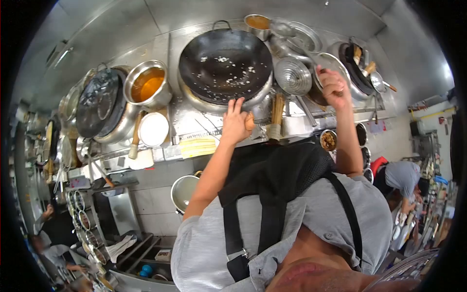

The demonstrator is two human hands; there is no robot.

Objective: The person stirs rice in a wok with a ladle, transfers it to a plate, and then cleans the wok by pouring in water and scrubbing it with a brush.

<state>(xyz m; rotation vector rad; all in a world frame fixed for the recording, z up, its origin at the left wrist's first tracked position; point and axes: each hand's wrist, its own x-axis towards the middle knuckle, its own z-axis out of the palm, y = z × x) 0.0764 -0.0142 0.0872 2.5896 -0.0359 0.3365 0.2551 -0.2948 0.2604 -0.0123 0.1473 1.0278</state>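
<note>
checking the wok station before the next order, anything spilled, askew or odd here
The wok holds scattered white bits with no other food in it, likely leftover residue. The left hand rests at its front rim; the right hand closes its grip on a handle by the strainer. Nothing looks spilled or damaged.

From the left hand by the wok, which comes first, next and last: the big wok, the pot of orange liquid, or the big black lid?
Counting out from the left hand in the head view:
1. Wok, just above the fingers.
2. Pot of orange liquid, to the picture's left of the wok.
3. Black lid, farther toward the picture's left.
</note>
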